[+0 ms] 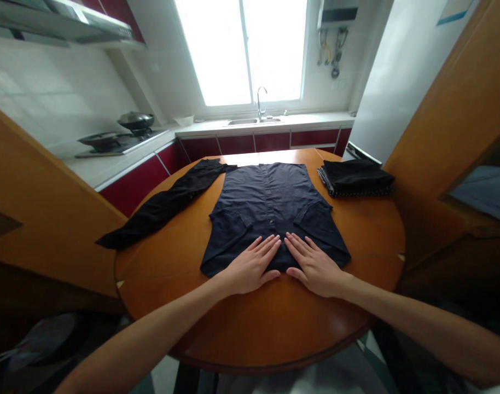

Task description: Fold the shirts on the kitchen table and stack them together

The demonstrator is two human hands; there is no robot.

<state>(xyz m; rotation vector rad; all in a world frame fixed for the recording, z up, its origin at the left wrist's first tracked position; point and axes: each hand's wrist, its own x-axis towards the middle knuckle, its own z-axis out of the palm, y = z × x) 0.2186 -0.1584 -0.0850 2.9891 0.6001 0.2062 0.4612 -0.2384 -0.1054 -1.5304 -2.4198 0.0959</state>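
A dark navy button-front shirt point(270, 194) lies spread flat on the round wooden table point(266, 328), its sleeves folded in across the body. On the shirt's near edge rests my left hand point(254, 264), palm down with the fingers stretched out. Beside it my right hand point(313, 265) lies flat on the same edge, its fingers also extended. The two hands are close together but apart at the fingertips, and neither grips the cloth. Both thumbs point inward, near the shirt's near edge.
Black trousers or a similar long garment point(163, 205) lie along the table's left side. A stack of folded dark clothes point(354, 178) sits at the right rear. Beyond the table are a counter with a sink point(254, 121), a stove point(127, 143) with pans, and a pale refrigerator point(401, 71).
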